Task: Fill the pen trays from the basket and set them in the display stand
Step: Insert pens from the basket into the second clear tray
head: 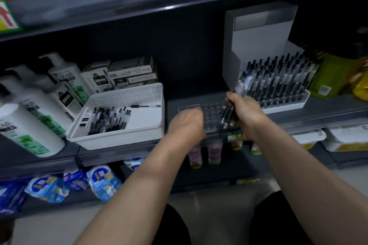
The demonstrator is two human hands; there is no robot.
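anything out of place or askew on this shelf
One pen lies crosswise alone at the back of the white basket, apart from the heap of pens at its left. The right hand grips a bunch of pens. Nothing looks spilled or broken.

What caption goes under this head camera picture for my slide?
Right hand grips a bunch of pens over the clear pen tray held by the left hand, beside the white basket.

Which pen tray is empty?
The clear tray left of the white stand: bare holes. The stand's tray is packed with upright pens.
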